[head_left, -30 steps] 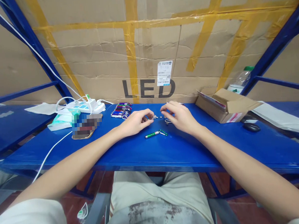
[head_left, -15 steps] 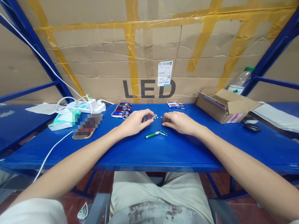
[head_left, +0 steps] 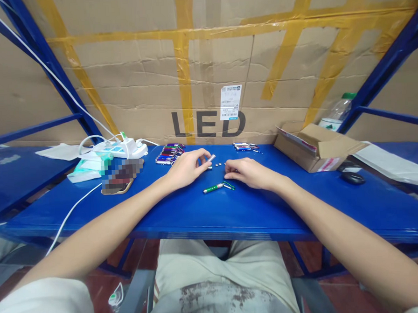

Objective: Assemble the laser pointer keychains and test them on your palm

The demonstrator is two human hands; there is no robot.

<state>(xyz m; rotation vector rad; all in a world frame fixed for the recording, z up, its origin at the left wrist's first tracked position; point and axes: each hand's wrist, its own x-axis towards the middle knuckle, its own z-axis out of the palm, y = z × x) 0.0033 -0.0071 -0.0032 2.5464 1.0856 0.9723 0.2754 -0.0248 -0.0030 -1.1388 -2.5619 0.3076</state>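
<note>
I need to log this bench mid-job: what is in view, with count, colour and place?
table: one, blue, across the front
green flashlight: one, green, lying between the hands
silver part: one, silver, pinched in the left fingers
small round pieces: a few, silver, in a row between the hands
left bundle: one, mixed-colour flashlights, rear centre
right bundle: one, smaller, rear centre-right
cardboard box: one, brown, open, right
power strip: one, white, rear left
mouse: one, black, far right
bottle: one, clear, green cap, behind the box
LED carton: one, brown, yellow tape, behind the table
left hand: holds the silver part
right hand: fingertips by the green flashlight
</note>
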